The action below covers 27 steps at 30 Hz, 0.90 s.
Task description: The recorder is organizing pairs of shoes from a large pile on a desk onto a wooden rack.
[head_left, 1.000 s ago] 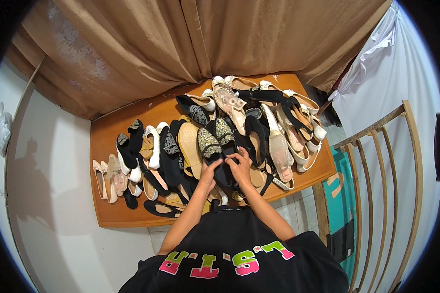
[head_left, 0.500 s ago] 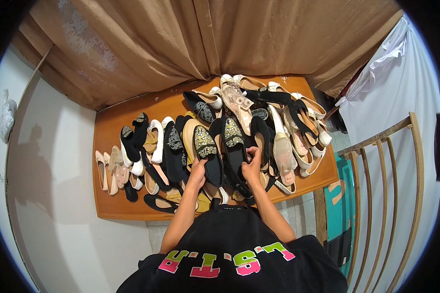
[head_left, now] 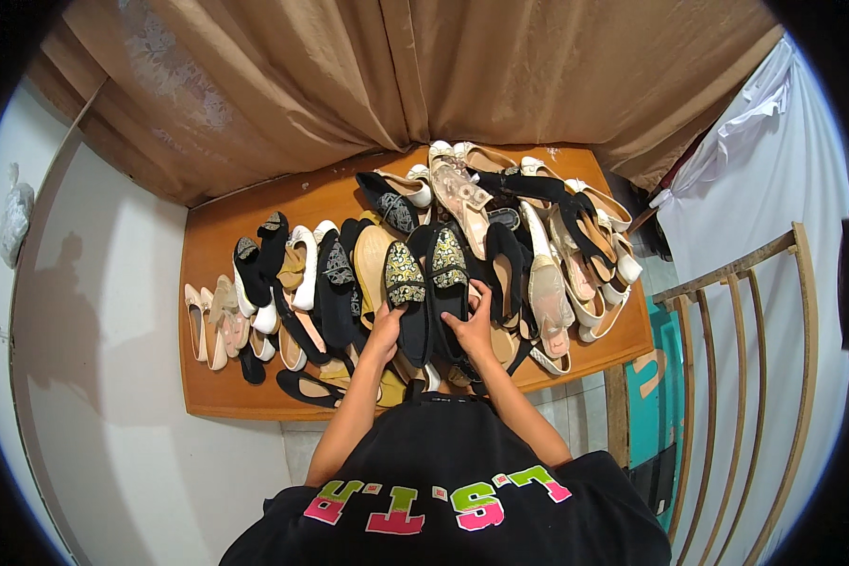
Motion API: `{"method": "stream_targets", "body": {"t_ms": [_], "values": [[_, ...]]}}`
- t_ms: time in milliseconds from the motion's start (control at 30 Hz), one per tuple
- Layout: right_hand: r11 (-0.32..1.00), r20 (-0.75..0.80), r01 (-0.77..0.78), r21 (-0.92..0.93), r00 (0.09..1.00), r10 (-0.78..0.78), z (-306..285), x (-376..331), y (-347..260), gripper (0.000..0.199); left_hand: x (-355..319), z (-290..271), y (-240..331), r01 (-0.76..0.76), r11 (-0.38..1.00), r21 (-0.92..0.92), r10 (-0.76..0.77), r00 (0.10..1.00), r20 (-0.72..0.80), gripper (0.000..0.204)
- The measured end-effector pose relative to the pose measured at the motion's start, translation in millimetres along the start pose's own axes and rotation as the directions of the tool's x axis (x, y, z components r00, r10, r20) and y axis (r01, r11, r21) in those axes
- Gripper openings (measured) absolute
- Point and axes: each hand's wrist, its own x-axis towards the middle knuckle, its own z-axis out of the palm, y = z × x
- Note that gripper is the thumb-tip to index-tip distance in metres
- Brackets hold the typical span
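Note:
Above the pile of shoes, two black loafers with gold-patterned vamps lie side by side, toes pointing away from me. My left hand (head_left: 384, 332) grips the left loafer (head_left: 406, 279) along its outer side near the heel. The right loafer (head_left: 448, 259) is in my right hand (head_left: 471, 324), with the thumb over its opening and the fingers around its outer side. The two shoes touch or nearly touch along their inner edges. A tan-insoled shoe (head_left: 372, 253) lies just left of the left loafer, and a black flat (head_left: 506, 274) is right of the other.
An orange-brown wooden table (head_left: 219, 247) carries several flats in black, white, beige and mesh. Brown curtains (head_left: 292, 94) hang behind it, with a white wall (head_left: 141, 311) at left. A wooden rack (head_left: 740, 358) and a teal panel (head_left: 665, 396) stand at right.
The right hand has shifted left with its loafer, and the left loafer has moved slightly right, so the pair is now closer together. The right thumb now lies over the shoe opening.

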Motion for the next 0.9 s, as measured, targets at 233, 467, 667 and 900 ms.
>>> {"method": "stream_targets", "body": {"t_ms": [233, 467, 667, 900], "values": [[0.999, -0.015, -0.028, 0.043, 0.999, 0.029, 0, 3, -3, 0.081, -3, 8, 6, 0.007, 1.0, -0.018, -0.008, 0.999, -0.037, 0.043], [0.987, -0.166, 0.03, 0.155, 0.986, -0.004, -19, 11, 2, 0.07, 23, 14, -2, 0.03, 0.973, -0.228, -0.005, 0.994, 0.111, 0.048], [0.964, -0.304, 0.049, 0.261, 0.952, 0.034, -35, 17, -26, 0.03, 44, 46, -7, -0.09, 0.991, -0.103, 0.102, 0.988, 0.119, 0.075], [0.996, -0.231, -0.061, -0.06, 0.972, 0.046, -23, 23, -27, 0.024, 62, 51, -38, -0.168, 0.983, -0.078, 0.17, 0.985, 0.023, 0.05]]}}
